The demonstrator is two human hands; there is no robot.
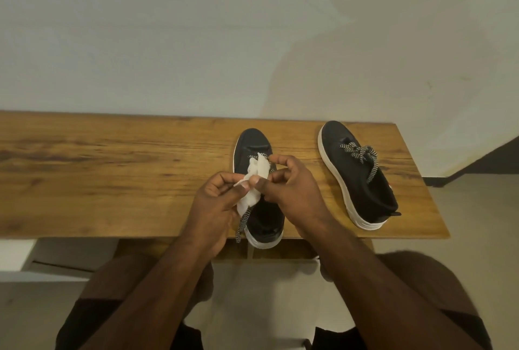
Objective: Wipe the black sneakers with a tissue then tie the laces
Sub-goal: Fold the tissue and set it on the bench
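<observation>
both hands pinch the tissue (254, 187) over the near sneaker (259, 181) on the counter (112, 181): left hand (217, 203), right hand (289, 189). risk: tissue tears or snags the loose lace (242, 223).

Single head-worn view, wide-angle. Faces forward and down over the wooden table (112, 181). Near, at arm's reach.

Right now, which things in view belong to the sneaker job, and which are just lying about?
Job: tissue, held by left hand and right hand; near sneaker; far sneaker; its laces.
Just there: wooden table; wall.
</observation>
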